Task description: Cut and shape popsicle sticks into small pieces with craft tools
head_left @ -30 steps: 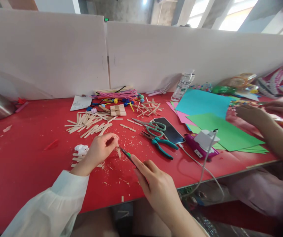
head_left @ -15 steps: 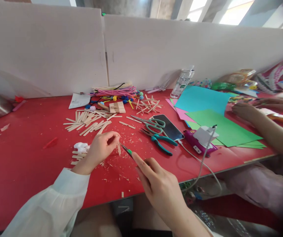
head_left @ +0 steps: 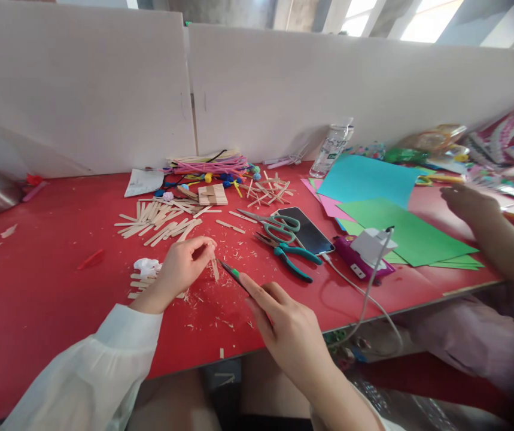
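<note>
My left hand pinches the top of a wooden craft stick, whose lower end points down toward the red table. Closed around a craft knife is my right hand; the knife's blade tip lies close beside the stick, and I cannot tell if they touch. Thin wood shavings are scattered under both hands. Left of my left wrist lie a few craft sticks by a crumpled white tissue. A larger pile of craft sticks spreads behind that hand.
Scissors, teal-handled pliers and a phone lie right of centre. A charger trails a white cable. Coloured paper and a plastic bottle stand farther right, near another person's hand. A white partition bounds the back.
The knife and my right hand have shifted slightly left and up, my left hand barely moving with the stick. The other person's hands have moved to the right, away from the paper.
</note>
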Available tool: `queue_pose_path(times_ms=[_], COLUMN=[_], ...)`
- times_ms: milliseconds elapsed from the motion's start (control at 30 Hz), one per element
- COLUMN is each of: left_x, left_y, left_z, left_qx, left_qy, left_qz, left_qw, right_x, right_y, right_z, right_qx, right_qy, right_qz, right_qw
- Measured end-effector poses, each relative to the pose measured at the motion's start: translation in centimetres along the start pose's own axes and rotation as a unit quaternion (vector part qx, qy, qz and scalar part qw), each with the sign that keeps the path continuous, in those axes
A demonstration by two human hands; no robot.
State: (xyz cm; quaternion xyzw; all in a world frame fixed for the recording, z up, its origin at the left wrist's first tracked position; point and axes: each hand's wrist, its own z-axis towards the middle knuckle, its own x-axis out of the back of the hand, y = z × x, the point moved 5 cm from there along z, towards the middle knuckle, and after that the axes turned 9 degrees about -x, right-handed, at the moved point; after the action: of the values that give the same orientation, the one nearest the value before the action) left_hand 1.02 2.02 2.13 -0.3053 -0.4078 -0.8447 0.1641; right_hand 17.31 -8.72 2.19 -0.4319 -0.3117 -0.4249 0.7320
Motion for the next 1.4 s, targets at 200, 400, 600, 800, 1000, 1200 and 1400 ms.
queue_pose_path(times_ms=[200,400,600,800,1000,1200,1400], left_x=[-0.1,-0.2,-0.2,-0.2,-0.1,0.0,0.1], left_y=[-0.2,-0.4,-0.5,-0.1,0.0,0.4,0.6], left_z=[0.1,0.0,-0.1,-0.1,0.0,0.0,0.0], left_qx=[0.005,0.005,0.006,-0.001,-0.008,-0.014,-0.012], left_qy=[-0.003,-0.005,-0.007,-0.013,-0.005,0.000,0.003], left_qz=[-0.003,-0.013,-0.015,-0.006,0.015,0.020,0.019], left_qw=[1.000,1.000,1.000,1.000,1.000,1.000,1.000], right_x=[0.1,-0.3,-0.5,-0.5,-0.2,-0.6,-1.1], right_y=[0.5,0.8,1.1,0.7,0.1,-0.2,0.1], right_z=[0.0,0.1,0.1,0.0,0.0,-0.3,-0.8], right_qx=[-0.016,-0.020,-0.032,0.000,0.011,0.002,-0.030], right_qy=[-0.013,-0.021,-0.028,-0.021,-0.006,0.001,-0.015], right_qz=[0.062,0.078,0.076,0.004,-0.026,-0.046,0.031], right_qw=[0.998,0.997,0.996,1.000,1.000,0.999,0.999])
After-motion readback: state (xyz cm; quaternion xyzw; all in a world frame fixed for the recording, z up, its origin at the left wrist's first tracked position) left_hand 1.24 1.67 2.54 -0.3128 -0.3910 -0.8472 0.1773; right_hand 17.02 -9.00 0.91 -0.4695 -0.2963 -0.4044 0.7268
